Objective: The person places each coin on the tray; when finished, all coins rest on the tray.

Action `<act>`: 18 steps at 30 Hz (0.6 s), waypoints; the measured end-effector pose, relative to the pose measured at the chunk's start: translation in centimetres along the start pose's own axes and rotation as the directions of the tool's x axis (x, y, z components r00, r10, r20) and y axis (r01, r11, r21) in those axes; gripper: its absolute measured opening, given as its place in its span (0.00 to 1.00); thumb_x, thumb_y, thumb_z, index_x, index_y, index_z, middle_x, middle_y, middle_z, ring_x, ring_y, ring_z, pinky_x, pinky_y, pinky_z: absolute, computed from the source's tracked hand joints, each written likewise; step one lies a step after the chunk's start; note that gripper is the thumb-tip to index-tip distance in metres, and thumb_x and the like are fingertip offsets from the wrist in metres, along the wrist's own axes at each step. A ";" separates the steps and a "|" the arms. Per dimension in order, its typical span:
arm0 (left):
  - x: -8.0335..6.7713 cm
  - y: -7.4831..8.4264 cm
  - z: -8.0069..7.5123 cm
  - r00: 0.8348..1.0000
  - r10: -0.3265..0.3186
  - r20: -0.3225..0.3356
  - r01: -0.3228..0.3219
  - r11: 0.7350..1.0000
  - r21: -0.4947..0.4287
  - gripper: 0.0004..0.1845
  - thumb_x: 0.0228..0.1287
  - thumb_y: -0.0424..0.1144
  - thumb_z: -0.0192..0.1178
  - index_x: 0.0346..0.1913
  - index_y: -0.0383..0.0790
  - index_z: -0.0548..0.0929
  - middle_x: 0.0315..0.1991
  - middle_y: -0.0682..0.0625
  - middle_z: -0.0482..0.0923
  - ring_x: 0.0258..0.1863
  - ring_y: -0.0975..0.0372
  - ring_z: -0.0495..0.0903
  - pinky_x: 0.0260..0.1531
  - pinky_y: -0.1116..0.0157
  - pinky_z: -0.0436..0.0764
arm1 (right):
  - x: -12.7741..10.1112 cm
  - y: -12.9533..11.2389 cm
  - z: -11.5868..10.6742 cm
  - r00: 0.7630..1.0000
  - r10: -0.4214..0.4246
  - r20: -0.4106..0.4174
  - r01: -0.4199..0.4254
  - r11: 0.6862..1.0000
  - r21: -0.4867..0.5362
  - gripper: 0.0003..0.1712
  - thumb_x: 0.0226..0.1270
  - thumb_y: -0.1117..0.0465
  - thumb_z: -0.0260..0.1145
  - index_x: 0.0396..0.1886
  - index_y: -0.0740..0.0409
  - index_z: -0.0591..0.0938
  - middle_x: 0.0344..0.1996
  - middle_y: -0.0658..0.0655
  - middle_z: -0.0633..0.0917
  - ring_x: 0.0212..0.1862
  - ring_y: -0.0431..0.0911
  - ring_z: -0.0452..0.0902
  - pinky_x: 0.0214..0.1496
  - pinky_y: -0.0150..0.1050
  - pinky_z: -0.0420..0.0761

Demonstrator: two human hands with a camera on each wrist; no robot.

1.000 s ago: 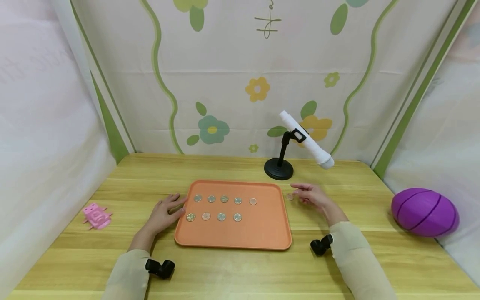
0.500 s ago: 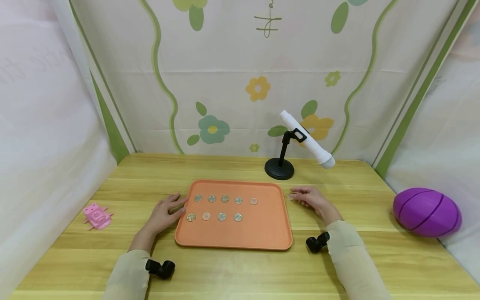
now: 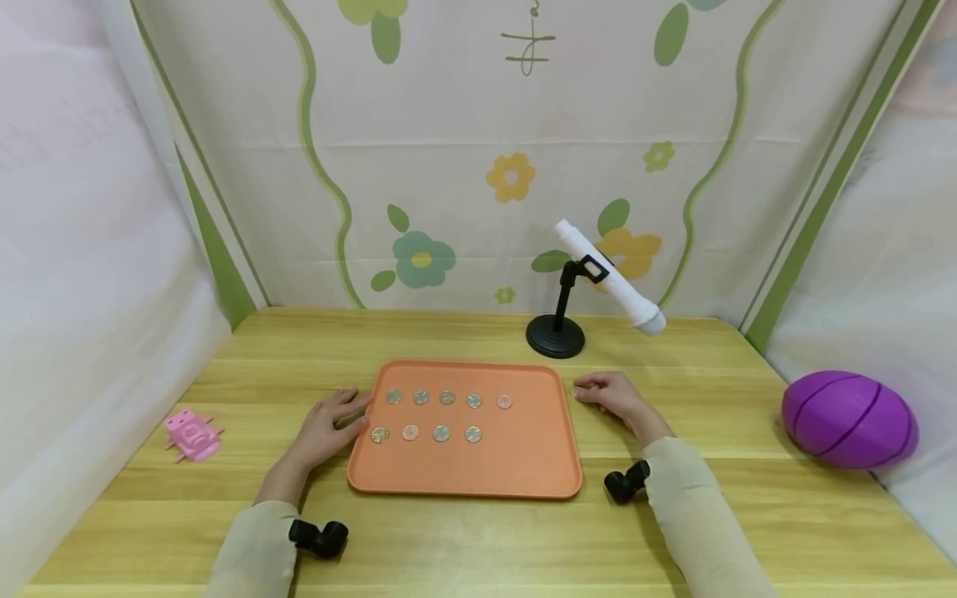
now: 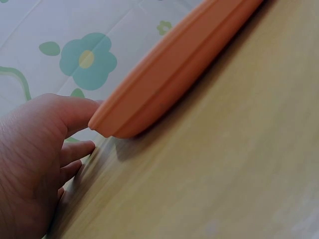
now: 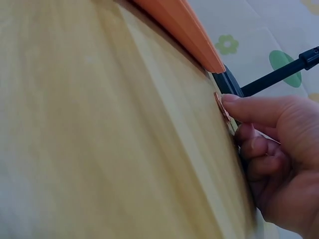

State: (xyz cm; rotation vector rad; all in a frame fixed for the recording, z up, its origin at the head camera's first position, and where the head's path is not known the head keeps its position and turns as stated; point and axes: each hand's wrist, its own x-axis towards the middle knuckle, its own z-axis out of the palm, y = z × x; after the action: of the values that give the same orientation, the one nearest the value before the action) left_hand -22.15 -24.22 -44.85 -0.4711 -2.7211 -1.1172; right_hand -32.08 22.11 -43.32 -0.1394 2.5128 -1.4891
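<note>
Just off the far right corner of the orange tray [image 3: 527,461], my right hand [image 3: 617,400] pinches a copper-coloured coin [image 5: 222,107] between thumb and fingers. The right wrist view shows that coin tipped on edge near the tabletop, the other fingers curled in below. My left hand [image 3: 323,430] lies at the tray's left side with fingers spread and fairly straight, its fingertips touching the rim. Two rows of flat coins lie on the tray; the near row includes a silvery coin [image 3: 441,433], and a pinkish coin [image 3: 504,402] ends the far row.
Behind the tray a white microphone [image 3: 609,278] leans on a black stand [image 3: 556,336]. A purple ball [image 3: 850,419] sits at the table's right edge. On the left lies a pink plastic toy [image 3: 193,434]. Flowered fabric [image 3: 441,108] encloses the back and sides.
My right hand has drawn slightly left toward the tray and its fingers have come together on the coin, which was lying on the table. The left hand stays put.
</note>
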 end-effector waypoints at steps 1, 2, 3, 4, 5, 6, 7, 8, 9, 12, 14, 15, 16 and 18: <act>0.0 0.0 0.0 1.000 0.000 -0.001 0.000 1.000 -0.001 0.23 0.59 0.42 0.54 0.56 0.36 0.70 0.59 0.33 0.57 0.60 0.41 0.48 0.54 0.43 0.41 | 0.0 0.0 0.0 1.000 -0.014 0.003 0.014 1.000 -0.012 0.22 0.54 0.59 0.64 0.47 0.65 0.77 0.21 0.54 0.75 0.19 0.42 0.64 0.21 0.34 0.68; 0.0 0.0 0.0 1.000 -0.001 -0.002 0.001 1.000 0.001 0.23 0.59 0.42 0.54 0.56 0.36 0.70 0.59 0.33 0.57 0.60 0.41 0.48 0.54 0.43 0.41 | 0.1 0.0 0.0 1.000 -0.018 -0.001 0.018 1.000 -0.017 0.21 0.54 0.59 0.64 0.47 0.65 0.77 0.21 0.54 0.75 0.19 0.42 0.64 0.21 0.34 0.68; -0.1 0.0 0.1 1.000 -0.001 -0.003 0.001 1.000 0.000 0.23 0.59 0.42 0.54 0.56 0.36 0.71 0.59 0.33 0.57 0.60 0.41 0.48 0.54 0.43 0.41 | 0.1 0.0 0.0 1.000 -0.020 -0.007 0.020 1.000 -0.021 0.20 0.54 0.59 0.64 0.46 0.65 0.78 0.21 0.54 0.75 0.19 0.42 0.64 0.21 0.34 0.68; -0.1 0.0 0.1 1.000 -0.002 -0.002 0.002 1.000 0.000 0.23 0.59 0.42 0.54 0.57 0.36 0.70 0.59 0.33 0.57 0.60 0.41 0.48 0.54 0.43 0.41 | 0.2 0.0 0.1 1.000 -0.024 -0.010 0.023 0.999 -0.029 0.20 0.54 0.59 0.64 0.46 0.64 0.78 0.20 0.54 0.75 0.19 0.42 0.64 0.21 0.34 0.68; -0.1 0.0 0.1 1.000 -0.003 0.000 0.003 1.000 0.000 0.24 0.59 0.42 0.54 0.57 0.36 0.70 0.59 0.33 0.57 0.60 0.41 0.48 0.54 0.43 0.41 | 0.2 0.0 0.1 1.000 -0.028 -0.010 0.027 0.999 -0.037 0.20 0.54 0.59 0.64 0.45 0.65 0.78 0.20 0.54 0.74 0.19 0.42 0.64 0.20 0.34 0.68; -0.1 0.0 0.1 1.000 -0.004 0.002 0.004 1.000 -0.002 0.24 0.59 0.43 0.54 0.57 0.36 0.70 0.59 0.33 0.57 0.60 0.41 0.48 0.54 0.43 0.40 | 0.2 0.1 0.1 1.000 -0.029 -0.010 0.029 0.999 -0.043 0.19 0.54 0.59 0.64 0.45 0.65 0.78 0.20 0.54 0.74 0.18 0.42 0.63 0.20 0.34 0.68; -0.2 0.0 0.1 1.000 -0.006 0.003 0.006 1.000 -0.004 0.24 0.59 0.43 0.54 0.57 0.36 0.70 0.59 0.33 0.56 0.60 0.41 0.48 0.54 0.43 0.40 | 0.2 0.1 0.1 0.999 -0.030 -0.015 0.030 0.998 -0.047 0.19 0.54 0.59 0.64 0.44 0.65 0.78 0.19 0.53 0.73 0.18 0.42 0.63 0.19 0.34 0.68; -0.2 -0.1 0.1 1.000 -0.007 0.003 0.007 1.000 -0.006 0.24 0.59 0.43 0.54 0.57 0.36 0.70 0.59 0.33 0.56 0.60 0.41 0.47 0.54 0.43 0.40 | 0.2 0.1 0.2 0.999 -0.026 -0.021 0.025 0.998 -0.049 0.18 0.54 0.59 0.64 0.43 0.64 0.79 0.19 0.53 0.73 0.17 0.41 0.62 0.19 0.33 0.67; -0.2 -0.1 0.1 1.000 -0.007 0.003 0.007 1.000 -0.009 0.24 0.59 0.43 0.54 0.57 0.36 0.70 0.59 0.33 0.56 0.60 0.42 0.47 0.54 0.43 0.40 | 0.3 0.1 0.2 0.999 -0.032 -0.024 0.030 0.998 -0.056 0.17 0.54 0.60 0.64 0.42 0.64 0.79 0.18 0.53 0.73 0.16 0.41 0.62 0.18 0.33 0.67; -0.1 0.0 0.0 1.000 -0.006 0.002 0.006 1.000 -0.012 0.24 0.59 0.43 0.54 0.57 0.36 0.70 0.59 0.33 0.56 0.60 0.41 0.47 0.54 0.43 0.40 | 0.3 0.1 0.3 0.998 -0.046 -0.040 0.044 0.997 -0.069 0.15 0.53 0.61 0.64 0.39 0.65 0.79 0.16 0.53 0.71 0.15 0.41 0.61 0.17 0.33 0.66; -0.1 0.0 0.0 1.000 -0.004 0.001 0.004 1.000 -0.012 0.24 0.59 0.43 0.54 0.57 0.36 0.70 0.59 0.33 0.57 0.60 0.41 0.48 0.54 0.43 0.40 | 0.3 0.1 0.3 0.997 -0.060 -0.041 0.056 0.995 -0.079 0.13 0.54 0.62 0.64 0.38 0.66 0.78 0.15 0.53 0.70 0.14 0.41 0.60 0.17 0.33 0.66; -0.1 0.0 0.0 1.000 -0.003 0.001 0.003 1.000 -0.011 0.23 0.59 0.43 0.54 0.57 0.36 0.70 0.59 0.33 0.57 0.60 0.41 0.48 0.54 0.43 0.41 | 0.3 0.1 0.3 0.997 -0.064 -0.042 0.060 0.995 -0.084 0.13 0.54 0.63 0.64 0.37 0.66 0.78 0.15 0.53 0.70 0.15 0.41 0.60 0.17 0.33 0.66; -0.1 0.0 0.0 1.000 -0.003 0.001 0.003 1.000 -0.011 0.23 0.59 0.43 0.54 0.57 0.36 0.70 0.59 0.33 0.57 0.60 0.41 0.48 0.54 0.43 0.41 | 0.3 0.0 0.3 0.997 -0.065 -0.043 0.061 0.995 -0.084 0.12 0.54 0.63 0.63 0.36 0.67 0.77 0.15 0.52 0.69 0.15 0.41 0.60 0.18 0.32 0.66; -0.1 0.0 0.0 1.000 -0.004 0.001 0.004 1.000 -0.009 0.23 0.59 0.43 0.54 0.56 0.36 0.70 0.59 0.33 0.57 0.60 0.41 0.48 0.54 0.43 0.41 | 0.2 0.0 0.4 0.997 -0.070 -0.043 0.066 0.994 -0.089 0.11 0.54 0.64 0.63 0.35 0.68 0.77 0.14 0.52 0.69 0.16 0.41 0.60 0.19 0.33 0.66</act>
State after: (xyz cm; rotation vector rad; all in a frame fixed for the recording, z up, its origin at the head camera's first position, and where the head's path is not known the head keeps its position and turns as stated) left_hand -22.01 -24.25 -44.85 -0.4680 -2.7203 -1.1308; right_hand -32.20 21.77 -43.54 -0.2089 2.6359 -1.4228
